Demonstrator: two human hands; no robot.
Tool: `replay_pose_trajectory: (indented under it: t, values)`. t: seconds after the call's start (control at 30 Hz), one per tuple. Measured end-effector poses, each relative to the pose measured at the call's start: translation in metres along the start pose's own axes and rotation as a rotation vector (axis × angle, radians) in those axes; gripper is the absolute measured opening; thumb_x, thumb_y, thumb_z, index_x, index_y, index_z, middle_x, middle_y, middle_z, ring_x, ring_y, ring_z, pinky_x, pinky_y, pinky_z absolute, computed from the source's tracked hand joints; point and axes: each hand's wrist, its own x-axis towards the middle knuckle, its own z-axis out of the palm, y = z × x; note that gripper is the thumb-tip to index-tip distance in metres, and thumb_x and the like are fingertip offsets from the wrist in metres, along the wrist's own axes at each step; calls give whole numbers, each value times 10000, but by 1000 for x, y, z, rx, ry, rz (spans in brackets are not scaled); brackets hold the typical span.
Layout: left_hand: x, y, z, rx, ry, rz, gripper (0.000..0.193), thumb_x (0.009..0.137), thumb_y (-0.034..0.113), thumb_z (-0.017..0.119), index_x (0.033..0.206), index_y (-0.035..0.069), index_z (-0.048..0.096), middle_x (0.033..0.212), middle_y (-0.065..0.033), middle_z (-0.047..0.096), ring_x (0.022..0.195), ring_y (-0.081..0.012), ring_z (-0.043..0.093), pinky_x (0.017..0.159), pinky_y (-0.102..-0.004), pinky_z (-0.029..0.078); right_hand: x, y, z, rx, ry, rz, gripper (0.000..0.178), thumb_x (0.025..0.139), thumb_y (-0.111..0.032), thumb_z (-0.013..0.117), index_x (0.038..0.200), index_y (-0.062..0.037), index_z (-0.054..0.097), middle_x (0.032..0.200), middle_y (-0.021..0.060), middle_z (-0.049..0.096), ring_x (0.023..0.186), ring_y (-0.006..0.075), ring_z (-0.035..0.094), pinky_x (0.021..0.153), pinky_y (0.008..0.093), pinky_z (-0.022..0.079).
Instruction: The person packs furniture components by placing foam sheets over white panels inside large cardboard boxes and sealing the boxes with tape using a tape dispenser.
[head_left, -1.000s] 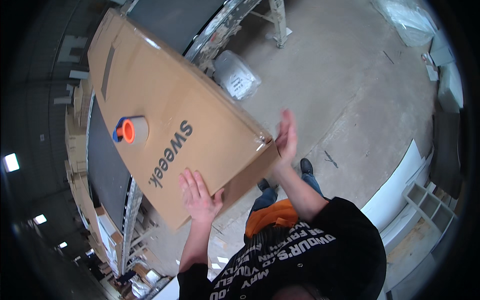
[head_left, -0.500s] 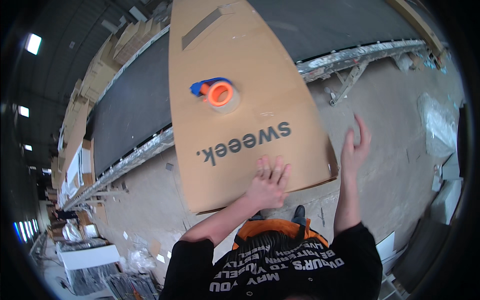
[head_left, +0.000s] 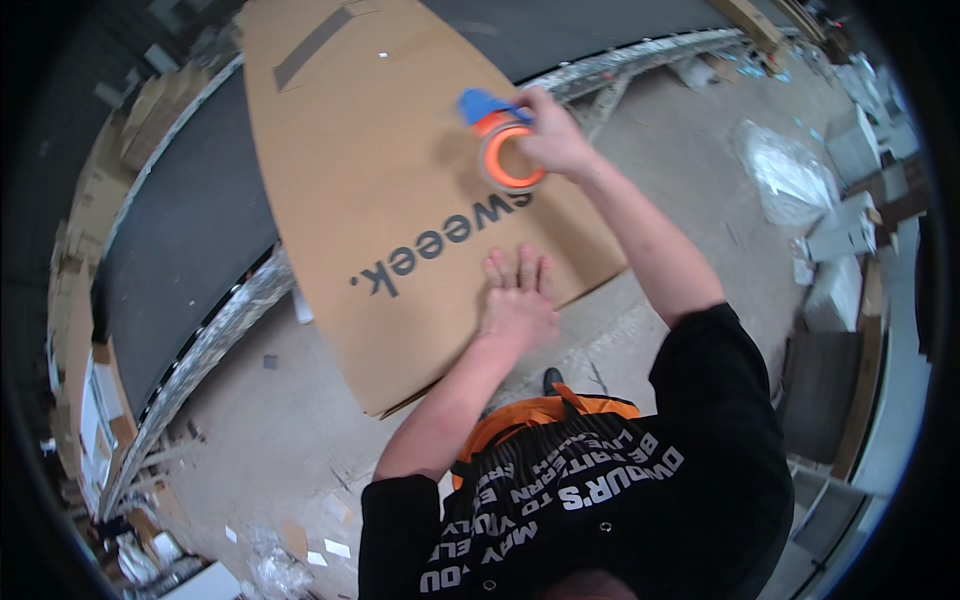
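left hand (head_left: 517, 300) flat, right hand (head_left: 556, 135) gripping

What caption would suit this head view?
Left hand flat on a long cardboard box; right hand grips an orange tape dispenser.

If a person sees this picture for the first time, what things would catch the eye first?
Most striking is the large flat cardboard box lying across the conveyor belt in the middle. On its top, the right hand grips an orange and blue tape dispenser. Nearer the person, the left hand presses flat on the box.
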Motion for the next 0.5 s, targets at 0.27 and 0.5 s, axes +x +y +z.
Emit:
replay_pose_trajectory:
  t: [0.27,0.5]
  values:
    - [13,6,-4,33,15,-29,876,821,538,579,1500,84,265,1543,-231,214,1362,-569,193,1136,-589,133,-115,-18,-98,-797,-19,-36,374,708,-241,589,1054,-153,701,869,154,693,837,366,675,779,438,546]
    - [8,-4,11,121,210,-47,897,723,582,670,1444,116,409,1481,-221,357,1306,-541,346,1117,-555,250,-229,24,-85,-921,-371,111,309,641,-266,636,851,-50,705,837,174,687,843,338,681,757,417,557]
